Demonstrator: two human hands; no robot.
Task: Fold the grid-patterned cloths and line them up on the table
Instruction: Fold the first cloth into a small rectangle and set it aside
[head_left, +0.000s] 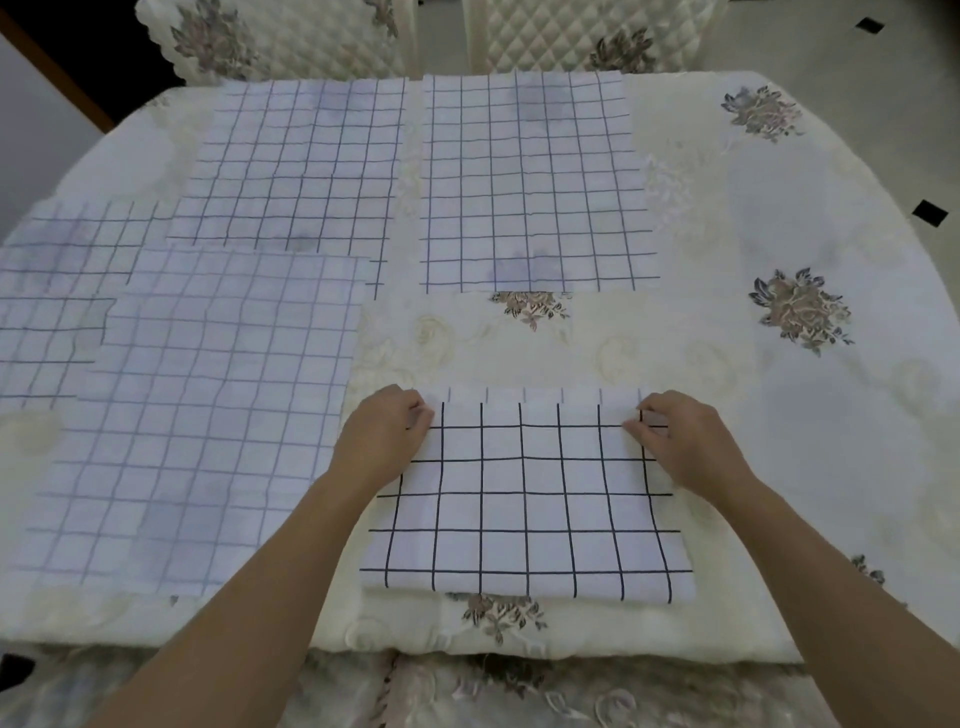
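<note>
A white cloth with a dark grid (524, 499) lies folded over near the table's front edge, its folded side toward me. My left hand (384, 436) pinches its far left corner and my right hand (680, 441) pinches its far right corner, holding the top layer just short of the bottom layer's far edge. Several other grid cloths lie flat and unfolded: one at the left front (208, 415), one at the far left edge (57, 301), one at the back left (296, 166) and one at the back middle (535, 182).
The table wears a cream floral tablecloth (779, 415). Two quilted chair backs (291, 36) stand behind the far edge. The unfolded cloths overlap each other on the left half.
</note>
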